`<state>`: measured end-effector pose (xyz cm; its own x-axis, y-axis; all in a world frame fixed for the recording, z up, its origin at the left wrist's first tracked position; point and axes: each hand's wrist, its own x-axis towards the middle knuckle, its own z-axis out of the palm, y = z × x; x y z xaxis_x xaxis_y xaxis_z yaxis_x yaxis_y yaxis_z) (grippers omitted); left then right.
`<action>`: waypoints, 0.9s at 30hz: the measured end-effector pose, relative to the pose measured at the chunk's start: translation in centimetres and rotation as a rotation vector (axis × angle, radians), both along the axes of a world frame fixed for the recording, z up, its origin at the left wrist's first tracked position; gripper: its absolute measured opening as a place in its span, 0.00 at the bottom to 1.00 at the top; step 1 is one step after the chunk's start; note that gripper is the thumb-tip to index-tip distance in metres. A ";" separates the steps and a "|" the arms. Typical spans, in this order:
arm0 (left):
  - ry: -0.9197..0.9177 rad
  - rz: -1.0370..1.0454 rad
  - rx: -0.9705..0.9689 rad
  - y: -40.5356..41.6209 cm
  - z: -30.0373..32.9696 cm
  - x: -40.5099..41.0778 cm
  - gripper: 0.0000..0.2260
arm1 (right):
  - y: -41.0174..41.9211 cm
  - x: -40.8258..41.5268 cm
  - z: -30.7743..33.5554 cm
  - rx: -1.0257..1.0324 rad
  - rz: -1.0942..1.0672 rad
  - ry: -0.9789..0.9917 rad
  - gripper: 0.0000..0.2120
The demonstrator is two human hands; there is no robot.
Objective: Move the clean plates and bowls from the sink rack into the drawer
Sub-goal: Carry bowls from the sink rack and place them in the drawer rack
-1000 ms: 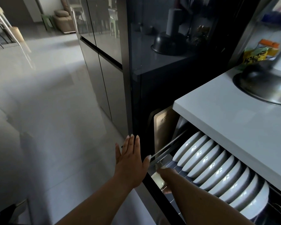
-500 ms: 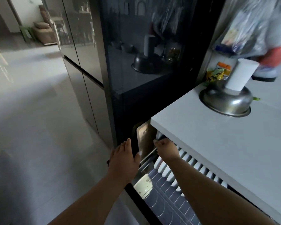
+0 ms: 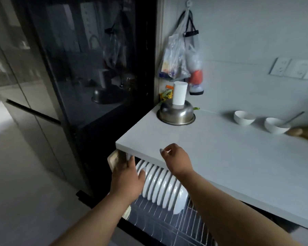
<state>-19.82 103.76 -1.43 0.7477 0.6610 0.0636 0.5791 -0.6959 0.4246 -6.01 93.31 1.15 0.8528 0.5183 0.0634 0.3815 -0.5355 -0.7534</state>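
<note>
- The drawer [image 3: 167,226] stands pulled out under the white tabletop [image 3: 220,157], its wire rack floor showing.
- A row of white plates [image 3: 164,189] stands on edge in the drawer's rack, leaning one against the next, partly tucked under the tabletop's front edge.
- The left hand [image 3: 126,181] reaches into the left end of the drawer, fingers straight and pointing forward, thumb spread to the right against the first plate; it grips nothing that can be seen.
- The right hand [image 3: 176,158] hovers over the tabletop's front edge above the plates, fingers loosely curled, thumb near the forefinger, with nothing between them.
- Farther back on the tabletop an upturned steel bowl [image 3: 176,113] carries a white cup [image 3: 179,93].
- Two small white bowls [image 3: 244,117] sit well to the right near the wall, one with a spoon [image 3: 292,118] in it.
- Plastic bags [image 3: 178,63] hang from a wall hook above the steel bowl.
- A dark glass cabinet [image 3: 89,68] stands left of the tabletop.
</note>
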 end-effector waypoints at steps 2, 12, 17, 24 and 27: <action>0.000 -0.059 0.006 -3.0 1.1 1.1 0.30 | -3.8 0.1 1.2 0.003 -0.056 -0.068 0.16; 0.000 -0.417 -0.003 -18.9 5.0 6.2 0.30 | -22.1 1.3 3.7 -0.003 -0.410 -0.139 0.15; 0.004 -0.548 0.006 -25.7 5.4 8.5 0.30 | -30.0 2.0 4.5 0.008 -0.543 -0.141 0.14; 0.002 -0.684 0.071 -38.0 6.4 11.7 0.30 | -43.4 3.0 5.5 -0.014 -0.690 -0.156 0.15; -0.007 -0.727 0.085 -43.9 6.6 12.9 0.29 | -49.5 3.4 5.9 -0.029 -0.731 -0.161 0.15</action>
<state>-6.91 59.89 5.21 0.9951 -0.0092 0.0988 -0.0438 -0.9341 0.3542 -2.60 43.81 7.09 0.9619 -0.1735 0.2112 0.0251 -0.7133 -0.7004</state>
